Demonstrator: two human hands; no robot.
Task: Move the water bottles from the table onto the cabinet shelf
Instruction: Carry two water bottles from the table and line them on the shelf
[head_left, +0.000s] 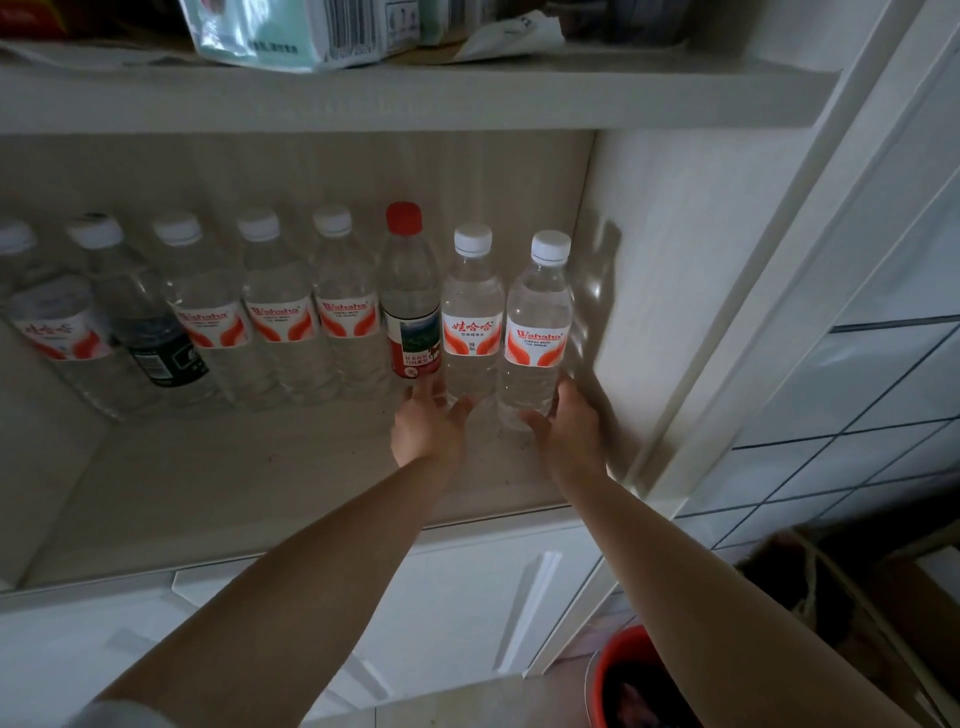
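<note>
White cabinet shelf (260, 493) carries a row of bottles along its back, and I have my left hand (428, 426) and right hand (569, 428) half-open around the bases of the two bottles (535, 332) nearest its right wall, seating them; next I let go cleanly.

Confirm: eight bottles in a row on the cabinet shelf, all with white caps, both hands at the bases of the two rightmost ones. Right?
Not all white. The head view shows one red-capped bottle, third from the right. The rest holds: eight bottles stand on the cabinet shelf, with the left hand and right hand at the bases of the two rightmost.
</note>
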